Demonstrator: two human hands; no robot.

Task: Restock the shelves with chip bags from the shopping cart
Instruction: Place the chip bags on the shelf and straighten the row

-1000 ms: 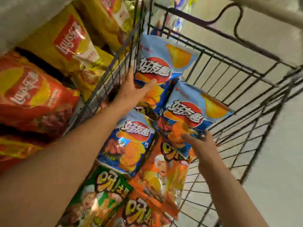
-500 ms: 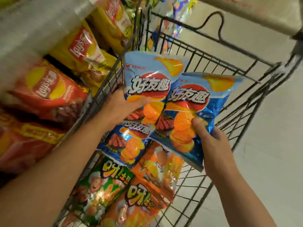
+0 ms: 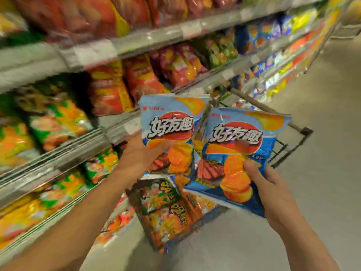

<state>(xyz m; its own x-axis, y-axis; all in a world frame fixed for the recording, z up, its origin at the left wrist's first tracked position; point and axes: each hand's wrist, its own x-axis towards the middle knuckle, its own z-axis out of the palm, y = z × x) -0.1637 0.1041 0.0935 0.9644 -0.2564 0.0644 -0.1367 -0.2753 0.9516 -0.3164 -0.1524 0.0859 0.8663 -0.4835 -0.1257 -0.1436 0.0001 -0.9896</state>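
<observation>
Above the cart (image 3: 289,151), you hold two blue chip bags upright, side by side and facing you. Your left hand (image 3: 143,153) grips the left bag (image 3: 170,122) at its lower edge, thumb across the front. Your right hand (image 3: 273,190) grips the right bag (image 3: 234,141) low on its right side, thumb pressed on the printed chips. The bags' inner edges meet or overlap; which, you cannot tell. Below them, orange and green bags (image 3: 166,210) lie in the cart. To your left run blurred shelves (image 3: 93,53) packed with red, green and yellow bags.
</observation>
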